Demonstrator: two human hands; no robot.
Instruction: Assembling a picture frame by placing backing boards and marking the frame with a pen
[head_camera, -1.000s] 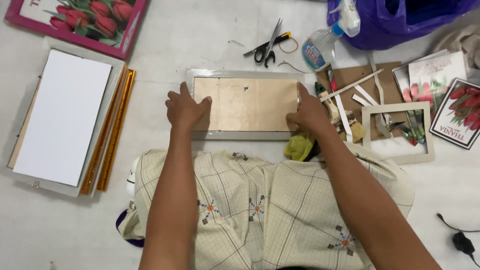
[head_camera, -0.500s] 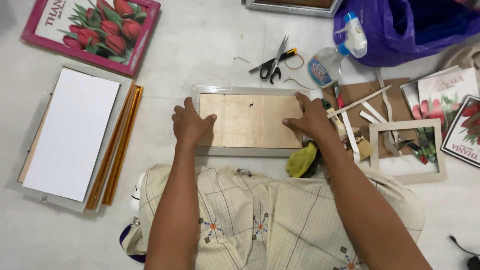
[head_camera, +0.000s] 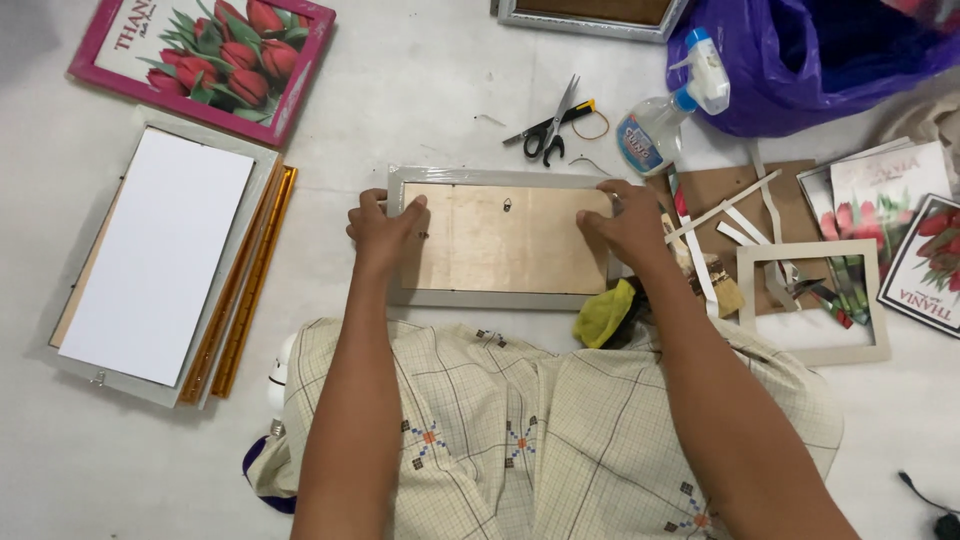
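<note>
Silver-grey frame (head_camera: 500, 240) lying face down on the pale floor (head_camera: 420, 90), plywood backing up, small metal hanger near the top middle of the back. Sits dead centre, right in front of the checked cloth over the lap (head_camera: 540, 430).

Head view, only one on offer:

Left hand (head_camera: 383, 228) flat on the left end of the frame, fingers spread over the edge and onto the backing, thumb hooked on the outer rim. Pressing rather than clutching, nothing pinched. Right hand (head_camera: 628, 222) same deal on the right end, palm down, fingers open across the top right corner. Both resting open on the frame, not closed round it.

Yellow rag (head_camera: 603, 315) bunched just below the right corner, touching the frame. Scissors (head_camera: 548, 130) above the frame, a bit apart, blades pointing up-right. Spray bottle (head_camera: 665, 115) lying beside those, nozzle toward the purple bag (head_camera: 800, 70). Brown board (head_camera: 740, 215) right of the frame with white strips scattered over it, and an empty white mat (head_camera: 812, 300) overlapping it. Flower prints (head_camera: 910, 230) stacked at the far right.

Over on the left, well apart: white sheet (head_camera: 155, 255) on another frame, gold moulding strips (head_camera: 245, 285) along its right side, pink-bordered tulip picture (head_camera: 205, 60) above.
</note>
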